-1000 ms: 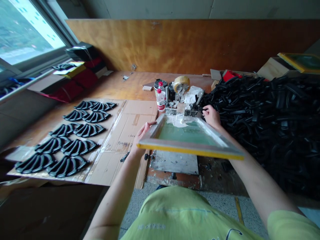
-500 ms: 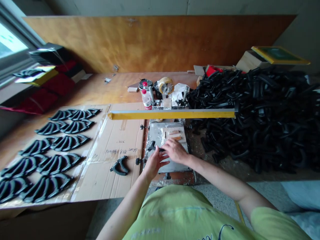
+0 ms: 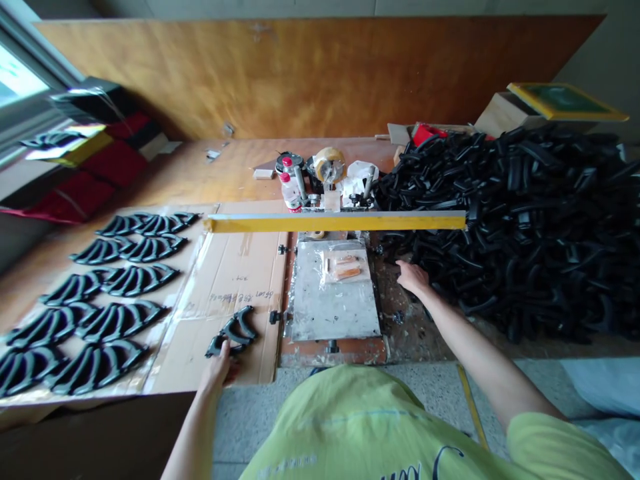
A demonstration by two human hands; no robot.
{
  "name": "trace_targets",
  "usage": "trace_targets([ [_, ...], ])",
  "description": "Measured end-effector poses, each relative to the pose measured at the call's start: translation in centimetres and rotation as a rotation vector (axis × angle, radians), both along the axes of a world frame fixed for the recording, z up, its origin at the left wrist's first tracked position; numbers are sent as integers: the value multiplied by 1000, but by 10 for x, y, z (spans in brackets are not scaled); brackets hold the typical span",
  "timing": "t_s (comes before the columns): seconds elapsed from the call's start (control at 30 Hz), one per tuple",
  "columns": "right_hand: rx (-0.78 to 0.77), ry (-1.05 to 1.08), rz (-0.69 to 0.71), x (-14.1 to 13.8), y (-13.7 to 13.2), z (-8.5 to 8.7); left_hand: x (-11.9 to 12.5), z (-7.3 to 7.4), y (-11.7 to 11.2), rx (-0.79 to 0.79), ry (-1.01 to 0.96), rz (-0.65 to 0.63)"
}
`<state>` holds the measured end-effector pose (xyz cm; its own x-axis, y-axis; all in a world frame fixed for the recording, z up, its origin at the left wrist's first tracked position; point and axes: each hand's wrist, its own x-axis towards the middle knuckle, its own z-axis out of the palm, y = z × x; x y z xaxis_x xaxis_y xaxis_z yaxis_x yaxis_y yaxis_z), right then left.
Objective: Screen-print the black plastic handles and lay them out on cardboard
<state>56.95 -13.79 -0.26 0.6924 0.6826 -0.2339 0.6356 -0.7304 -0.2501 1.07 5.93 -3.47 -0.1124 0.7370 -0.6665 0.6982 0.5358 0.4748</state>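
Left: I had the left hand (image 3: 217, 368) on a black moulded piece (image 3: 233, 331) lying on cardboard (image 3: 235, 280), grip unclear
Right: I kept the right hand (image 3: 413, 277) open, just beside the black heap (image 3: 500, 227) on the worktop (image 3: 325, 152)

handwriting (image 3: 240, 297) on the cardboard sheet (image 3: 235, 267) is too blurred to read

I'm in a small screen-printing workshop: a yellow-edged screen frame (image 3: 335, 222) stands raised over the metal print bed (image 3: 333, 313) on my wooden workbench (image 3: 225, 160), with a heap of black moulded parts (image 3: 505, 227) at right and more laid out on cardboard (image 3: 235, 280) at left.
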Motion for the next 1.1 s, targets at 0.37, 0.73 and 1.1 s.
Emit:
trace_targets([
  [0.37,626,359,505,-32,69,29,118,114,56,400,-262,-246],
  [0.73,485,-79,704,-70,84,22,256,228,34,733,-933,-229],
  [1.1,696,428,502,-83,85,33,232,207,11,647,-879,-250],
])
